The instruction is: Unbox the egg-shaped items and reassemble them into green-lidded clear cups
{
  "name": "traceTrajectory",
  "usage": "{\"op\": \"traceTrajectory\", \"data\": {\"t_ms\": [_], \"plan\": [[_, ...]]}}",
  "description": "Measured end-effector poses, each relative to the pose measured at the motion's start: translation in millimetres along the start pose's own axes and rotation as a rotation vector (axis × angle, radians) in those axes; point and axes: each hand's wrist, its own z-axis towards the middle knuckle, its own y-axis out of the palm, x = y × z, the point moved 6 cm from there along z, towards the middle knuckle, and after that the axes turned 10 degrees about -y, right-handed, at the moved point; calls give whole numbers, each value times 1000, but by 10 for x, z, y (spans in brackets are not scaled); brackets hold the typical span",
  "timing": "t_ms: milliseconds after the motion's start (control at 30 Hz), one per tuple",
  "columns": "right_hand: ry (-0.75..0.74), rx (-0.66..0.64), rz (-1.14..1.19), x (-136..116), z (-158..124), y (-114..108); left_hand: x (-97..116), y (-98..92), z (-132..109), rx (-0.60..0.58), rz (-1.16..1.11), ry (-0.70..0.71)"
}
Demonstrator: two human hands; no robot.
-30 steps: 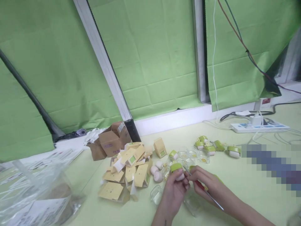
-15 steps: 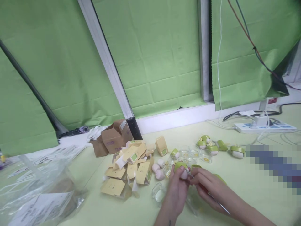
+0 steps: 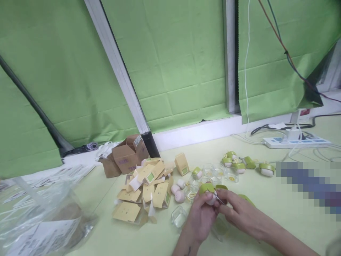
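Green plastic caps the small piece (image 3: 207, 188) held low in the middle of the view, just above the table (image 3: 266, 199); a pale rounded part shows beneath the cap, facing up and toward the right. The left hand (image 3: 200, 217) has its fingers curled shut around this green-capped piece from below and from the left, thumb against the pale part.

The right hand (image 3: 237, 210) lies directly to the piece's right, touching the left hand at the fingertips. It is pinched closed on a thin metal tool (image 3: 218, 198). The tool's long axis runs from lower right to upper left, and its tip lies against the pale part. Whether the tip has entered the piece is too small to tell. Both hands are on the piece, the left carrying it and the right meeting it only through the tool.

Just left of the hands, 1 clear plastic cup (image 3: 179, 216) lies on the table, and 2 pale balls (image 3: 179, 195) sit beside a heap of tan cartons (image 3: 145, 192). Beyond are more green-capped parts (image 3: 239, 165), a brown box (image 3: 125, 156), a power strip (image 3: 295, 142) and a green cloth backdrop (image 3: 173, 71).
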Motion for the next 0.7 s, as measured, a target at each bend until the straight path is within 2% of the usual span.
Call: {"op": "traceTrajectory", "data": {"t_ms": [133,233,300,367,467,533,600,633,700], "plan": [[-92,31,-80,-9,-21,1,44,35,-40,-20,18,-15],[-264,47,-130,-13,-37,-12,122,41,-83,47,121,11],[-310,63,-108,23,-45,-57,185,29,-107,110,218,51],[-267,90,-41,84,-45,-131,236,-24,-119,195,301,103],[-139,201,29,125,-36,-269,240,-122,-116,302,498,166],[-111,256,27,64,-9,-315,165,-111,-99,275,683,154],[-117,227,37,-17,46,-282,63,-52,-96,209,848,113],[-109,218,67,-34,73,-263,32,-16,-104,184,899,107],[-54,296,146,6,98,-287,29,51,-127,163,943,140]]}}
